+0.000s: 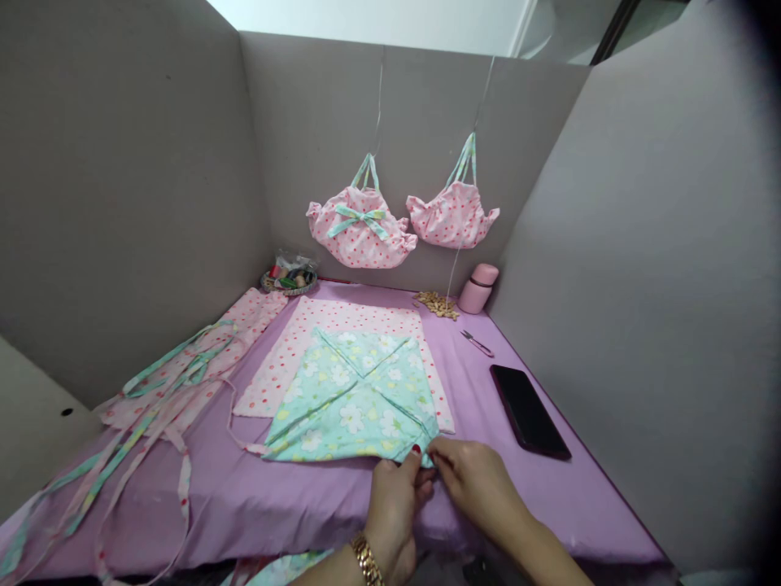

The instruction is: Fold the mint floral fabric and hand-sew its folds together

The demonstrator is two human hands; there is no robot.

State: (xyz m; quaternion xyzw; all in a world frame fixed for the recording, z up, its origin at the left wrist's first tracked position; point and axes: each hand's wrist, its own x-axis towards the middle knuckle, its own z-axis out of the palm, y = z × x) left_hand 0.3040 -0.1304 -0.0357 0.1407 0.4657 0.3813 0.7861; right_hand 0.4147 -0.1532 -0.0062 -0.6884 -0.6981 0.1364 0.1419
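Note:
A mint-green flowered fabric square (pixel 351 419), its seams crossing in the middle, lies over a larger pink dotted cloth (pixel 268 382). At the square's near right corner, my left hand (pixel 399 492) pinches the fabric between thumb and fingers. My right hand (pixel 469 476) is closed on the same corner, its fingertips pressed together right beside the left thumb. Whether a needle or thread is between those fingertips is too small to make out. A thin pink strap (pixel 235 427) runs to the square's near left corner.
Dotted cloth strips and ties (pixel 183 366) spread along the left. A phone (pixel 530 411), thread snips (pixel 477 343), a pink flask (pixel 479 289) and a small beige pile (pixel 436 304) are on the right. Behind stands a basket (pixel 290 282) below two hanging fabric bags (pixel 363 236).

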